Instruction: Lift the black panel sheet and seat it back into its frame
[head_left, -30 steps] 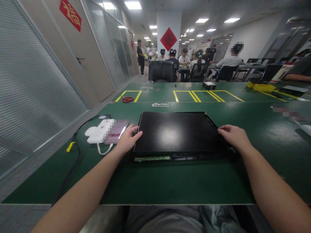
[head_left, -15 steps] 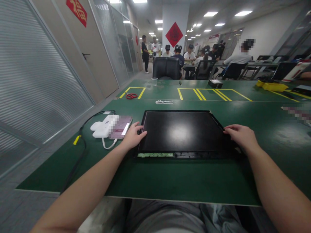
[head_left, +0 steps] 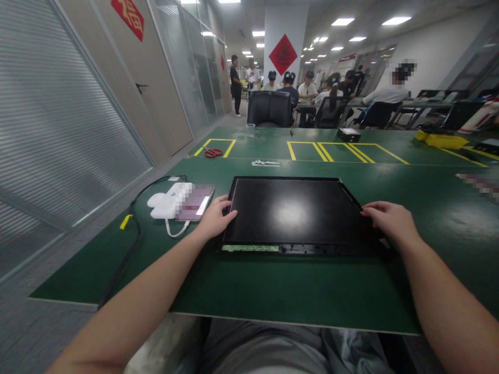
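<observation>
A black LCD screen panel (head_left: pixel 290 213) lies face up in a dark frame on the green table in front of me. Along its near edge runs a strip of green circuit board (head_left: pixel 249 249). My left hand (head_left: pixel 215 217) grips the panel's left side, thumb on top and fingers at the outer edge. At the right side, my right hand (head_left: pixel 390 221) is closed in a pinch on the frame's edge. What lies under the fingers of both hands is hidden.
Left of the panel are a phone (head_left: pixel 196 202) and a white device (head_left: pixel 171 200) with a cable. Further back lie red scissors (head_left: pixel 213 152), small white pieces (head_left: pixel 265 163), a clear cup (head_left: pixel 250 130) and a black box (head_left: pixel 349 134). Several people sit beyond the green table (head_left: pixel 296 296).
The view has shifted slightly, so the whole scene sits a little further right. Both hands stay at the panel's sides, and the panel shows no clear movement on the table.
</observation>
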Available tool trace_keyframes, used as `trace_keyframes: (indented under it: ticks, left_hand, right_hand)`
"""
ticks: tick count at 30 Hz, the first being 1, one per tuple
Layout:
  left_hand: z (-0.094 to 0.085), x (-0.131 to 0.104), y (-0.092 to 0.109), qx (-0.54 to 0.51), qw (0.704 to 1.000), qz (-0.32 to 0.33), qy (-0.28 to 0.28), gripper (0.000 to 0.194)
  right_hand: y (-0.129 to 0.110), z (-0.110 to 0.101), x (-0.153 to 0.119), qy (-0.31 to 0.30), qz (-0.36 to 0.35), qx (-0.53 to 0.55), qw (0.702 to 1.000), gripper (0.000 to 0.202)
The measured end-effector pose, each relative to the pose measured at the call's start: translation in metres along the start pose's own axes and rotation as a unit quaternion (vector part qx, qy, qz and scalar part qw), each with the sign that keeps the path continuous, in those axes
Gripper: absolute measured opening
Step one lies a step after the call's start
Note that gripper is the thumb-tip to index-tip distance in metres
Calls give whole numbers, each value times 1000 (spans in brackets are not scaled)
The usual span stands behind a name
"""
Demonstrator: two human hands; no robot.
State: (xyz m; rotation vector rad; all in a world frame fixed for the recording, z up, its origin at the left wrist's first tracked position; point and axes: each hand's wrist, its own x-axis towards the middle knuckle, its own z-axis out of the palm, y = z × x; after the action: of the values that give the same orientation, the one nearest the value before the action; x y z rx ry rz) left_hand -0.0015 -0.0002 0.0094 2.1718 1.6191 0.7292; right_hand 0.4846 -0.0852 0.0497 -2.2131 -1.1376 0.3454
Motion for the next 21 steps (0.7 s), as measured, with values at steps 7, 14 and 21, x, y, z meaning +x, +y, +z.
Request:
trace_keyframes:
  ticks: [7,14,21]
  left_hand:
    - [0,-2,8,6,1000,-1,2,44]
    - [-11,-9,10,22,999,19,-21,58]
    - [-22,-15,14,69,997,23,-39,59]
  right_hand:
    - [2,1,2,-2,-12,-20,1000,17]
    - [7,2,5,2,-42,1,999,20]
    - [0,0,-2,-1,-32,18,999,20]
